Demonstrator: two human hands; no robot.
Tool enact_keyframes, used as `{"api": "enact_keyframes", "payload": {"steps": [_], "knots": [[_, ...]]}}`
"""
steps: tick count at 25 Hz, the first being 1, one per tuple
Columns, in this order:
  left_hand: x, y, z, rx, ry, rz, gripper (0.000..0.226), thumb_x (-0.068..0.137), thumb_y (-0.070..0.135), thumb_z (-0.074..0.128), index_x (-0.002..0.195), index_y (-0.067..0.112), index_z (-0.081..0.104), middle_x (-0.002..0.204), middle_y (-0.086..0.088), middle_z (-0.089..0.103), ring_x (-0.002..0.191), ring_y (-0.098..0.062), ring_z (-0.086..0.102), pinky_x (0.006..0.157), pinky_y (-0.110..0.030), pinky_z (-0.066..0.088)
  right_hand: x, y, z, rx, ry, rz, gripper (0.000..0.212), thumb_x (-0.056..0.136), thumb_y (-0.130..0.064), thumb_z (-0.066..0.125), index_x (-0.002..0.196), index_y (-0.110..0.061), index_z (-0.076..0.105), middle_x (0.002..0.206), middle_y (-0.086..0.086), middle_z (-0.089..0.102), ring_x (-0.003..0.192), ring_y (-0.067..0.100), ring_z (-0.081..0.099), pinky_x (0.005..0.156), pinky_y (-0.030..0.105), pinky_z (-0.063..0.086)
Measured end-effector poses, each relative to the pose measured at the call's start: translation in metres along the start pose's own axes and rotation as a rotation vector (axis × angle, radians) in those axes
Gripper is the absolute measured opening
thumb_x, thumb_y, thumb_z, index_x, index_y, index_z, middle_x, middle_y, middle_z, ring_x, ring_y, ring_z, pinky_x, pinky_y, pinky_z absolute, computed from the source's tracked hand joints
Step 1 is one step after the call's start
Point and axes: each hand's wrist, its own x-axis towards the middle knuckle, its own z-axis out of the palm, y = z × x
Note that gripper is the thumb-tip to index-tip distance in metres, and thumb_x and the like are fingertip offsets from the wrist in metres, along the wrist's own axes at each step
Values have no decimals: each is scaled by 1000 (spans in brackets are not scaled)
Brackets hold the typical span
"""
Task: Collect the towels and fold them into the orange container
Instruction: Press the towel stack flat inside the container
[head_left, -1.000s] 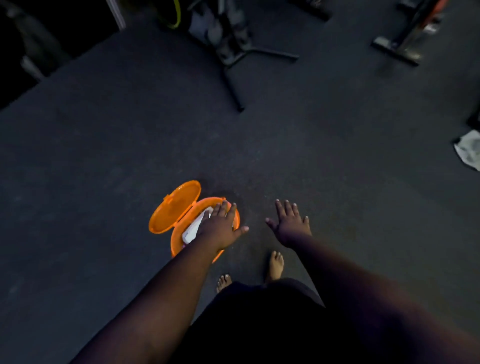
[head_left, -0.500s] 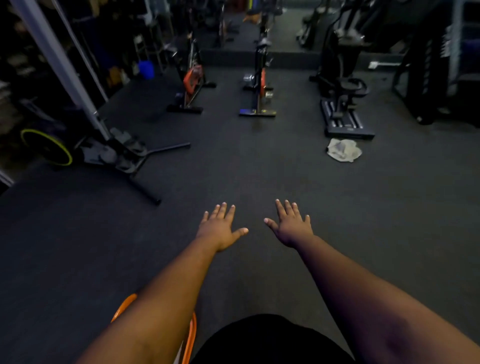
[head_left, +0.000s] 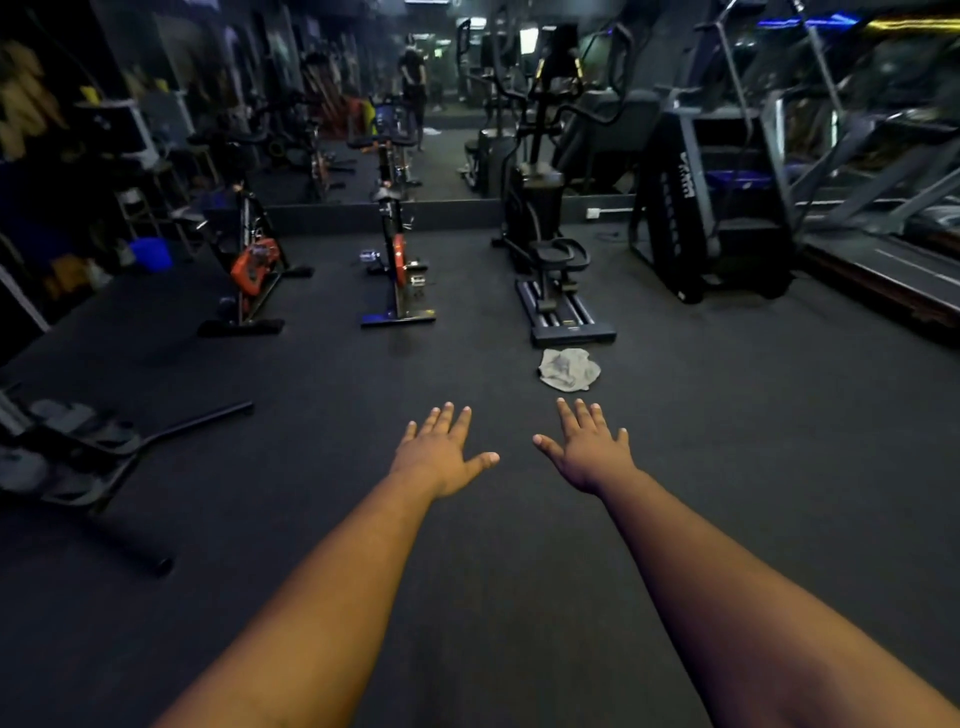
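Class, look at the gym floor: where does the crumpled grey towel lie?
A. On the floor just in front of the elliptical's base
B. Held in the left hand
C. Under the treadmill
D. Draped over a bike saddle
A: the grey towel lies crumpled on the floor beside the elliptical's base, beyond both empty hands.

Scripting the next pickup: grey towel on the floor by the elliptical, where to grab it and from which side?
Pinch the raised crumpled folds at the middle of the grey towel, coming from above on its near side. It lies bunched in a loose heap on the dark floor, so it offers no clean edge. The elliptical base crowds the far side. The right hand looks closer; both hands are open and empty.
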Motion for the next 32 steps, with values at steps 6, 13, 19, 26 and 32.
{"api": "enact_keyframes", "payload": {"steps": [6,13,19,26,32], "knots": [[131,19,-14,31,-24,100,96,92,81,28,163,27,-6,171,-2,-8,158,-20,-4,128,-47,3,105,31,-18,19,26,88,88,93,-79,23,162,-31,-5,171,-1,-7,157,22,-10,122,63,6],[293,12,-44,26,-82,173,96,92,81,29,163,27,-7,171,-2,-9,158,-21,-5,128,-47,4,242,40,-34,67,1,193,88,93,-79,24,162,-33,-6,171,-2,-7,157,22,-10,122,63,6],[420,13,-46,49,-152,201,96,92,81,28,163,26,-7,171,-3,-9,158,-21,-5,128,-49,4,354,69,-41,84,-43,253,87,93,-79,23,161,-34,-8,171,-1,-8,157,21,-11,123,62,4],[589,43,-36,69,-236,161,96,93,80,28,163,26,-9,171,-3,-11,158,-21,-5,128,-48,3,519,130,-47,88,-118,246,87,94,-78,23,161,-33,-8,171,-1,-8,157,22,-12,123,62,3],[723,72,-42,57,-305,109,95,93,79,28,163,26,-9,171,-3,-10,158,-21,-5,128,-49,3,652,182,-65,84,-212,227,87,94,-78,23,162,-32,-7,171,0,-8,157,23,-12,123,63,4]]}}
